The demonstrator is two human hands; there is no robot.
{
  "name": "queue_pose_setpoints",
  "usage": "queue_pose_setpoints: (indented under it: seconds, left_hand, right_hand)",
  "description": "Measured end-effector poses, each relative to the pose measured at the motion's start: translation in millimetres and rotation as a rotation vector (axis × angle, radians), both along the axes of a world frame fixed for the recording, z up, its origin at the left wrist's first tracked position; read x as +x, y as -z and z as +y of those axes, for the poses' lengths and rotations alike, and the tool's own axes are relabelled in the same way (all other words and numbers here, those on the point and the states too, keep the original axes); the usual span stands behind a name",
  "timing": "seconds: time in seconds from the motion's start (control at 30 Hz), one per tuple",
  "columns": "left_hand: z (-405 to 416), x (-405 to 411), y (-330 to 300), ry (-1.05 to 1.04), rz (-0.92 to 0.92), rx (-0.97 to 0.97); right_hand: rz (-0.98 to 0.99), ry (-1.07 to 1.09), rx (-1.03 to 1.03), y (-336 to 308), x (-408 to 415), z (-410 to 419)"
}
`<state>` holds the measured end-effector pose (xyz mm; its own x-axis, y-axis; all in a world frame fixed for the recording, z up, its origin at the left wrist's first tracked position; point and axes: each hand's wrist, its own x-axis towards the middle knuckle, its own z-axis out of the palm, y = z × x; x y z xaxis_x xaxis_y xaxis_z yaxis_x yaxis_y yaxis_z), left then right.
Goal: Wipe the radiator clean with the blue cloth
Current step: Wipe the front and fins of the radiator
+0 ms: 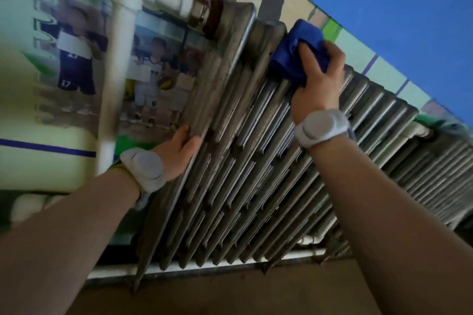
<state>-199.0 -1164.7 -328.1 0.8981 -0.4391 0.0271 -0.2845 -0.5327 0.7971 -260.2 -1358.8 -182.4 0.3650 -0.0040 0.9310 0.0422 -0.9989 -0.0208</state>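
A long grey metal radiator (245,166) with many ribbed columns runs across the view, tilted by my head angle. My right hand (317,79) grips a bunched blue cloth (291,51) and presses it on the top edge of the radiator, a few columns in from its left end. My left hand (179,151) rests with fingers extended against the radiator's left end column, about halfway down. Both wrists carry white bands.
White pipes (120,64) join the radiator's upper left end and run down the wall. A photo poster (76,59) covers the wall behind them. A second radiator section (440,171) continues to the right. Brown floor (230,291) lies below.
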Motion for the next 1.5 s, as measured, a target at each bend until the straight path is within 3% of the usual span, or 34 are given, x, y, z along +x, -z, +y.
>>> queue_pose_setpoints:
  seconds: [0.13,0.27,0.37,0.47,0.67,0.93,1.07,1.17,1.37,1.5]
  left_hand:
    - [-3,4,1,-0.016,-0.017,-0.001]
    - [-4,7,3,-0.002,-0.026,-0.005]
    - [-6,6,2,-0.003,-0.02,0.0]
    - [-6,7,5,-0.027,-0.069,-0.011]
    - [-5,2,0,0.0,-0.059,0.018]
    - [-6,9,8,-0.024,-0.125,0.004]
    - [-7,7,7,-0.022,-0.111,-0.013]
    - [-6,6,7,-0.034,-0.125,-0.024]
    - [-9,6,6,-0.064,-0.139,0.021]
    - [-11,8,10,-0.076,-0.174,0.002]
  right_hand:
    - [-0.005,0.01,-0.005,56,13,-2]
    - [0.284,0.041,-0.142,123,-6,-14]
    - [0.423,0.038,-0.275,134,-25,-25]
    - [0.379,0.009,-0.318,103,-39,-26]
    - [0.101,0.019,-0.142,16,-15,-15]
    - [0.158,0.014,-0.122,103,-1,-10]
    - [0.358,-0.021,-0.317,134,-20,-26]
    - [0.456,-0.032,-0.502,112,-34,-39]
    - [0.215,0.028,-0.37,34,-29,-34]
    - [0.139,0.096,-0.23,51,-8,-19]
